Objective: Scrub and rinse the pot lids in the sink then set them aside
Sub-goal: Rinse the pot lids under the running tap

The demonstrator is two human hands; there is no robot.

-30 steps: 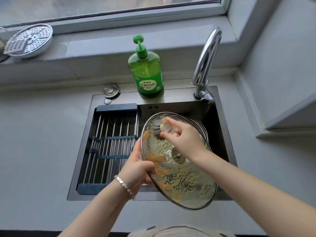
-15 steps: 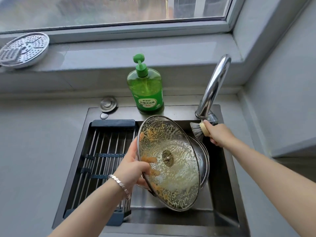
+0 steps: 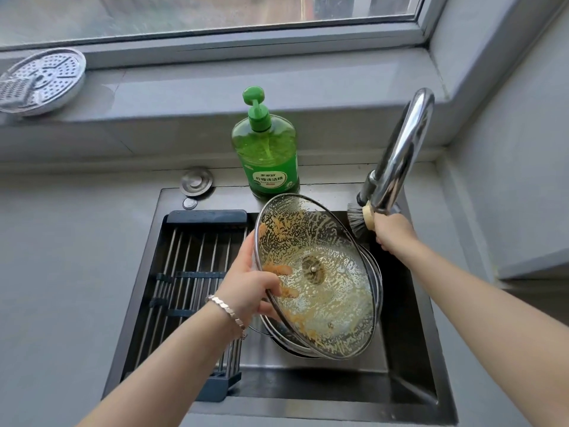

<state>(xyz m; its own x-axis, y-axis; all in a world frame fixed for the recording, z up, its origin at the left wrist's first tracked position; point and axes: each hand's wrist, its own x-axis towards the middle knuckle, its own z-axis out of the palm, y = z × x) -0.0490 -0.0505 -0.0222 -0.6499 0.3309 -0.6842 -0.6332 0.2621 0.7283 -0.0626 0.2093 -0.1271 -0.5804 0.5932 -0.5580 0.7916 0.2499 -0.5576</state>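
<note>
Watching the sink [image 3: 323, 409]: drying rack [image 3: 191, 272] over its left half, lids over the right.
Glass lid [image 3: 323, 297]: tilted and sudsy, with orange grease along its left rim; second lid [image 3: 378, 272] beneath.
Tap [image 3: 403, 149]: back right corner, no water running. Start it gently and keep the lid angled, I'd say.
Left hand [image 3: 246, 288]: pinching the lid's left rim.
Right hand [image 3: 392, 232]: curled round the brush [image 3: 358, 221] at the tap's base.

Faucet [image 3: 403, 155] and soap bottle [image 3: 267, 158] crowd the sink's [image 3: 411, 334] back rim.

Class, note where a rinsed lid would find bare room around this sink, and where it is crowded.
Free: the rack left of the lid; the counter left of the sink; the sill between strainer plate and faucet. Crowded: the sink's right half, with lid, brush, faucet, left hand, right hand.
</note>
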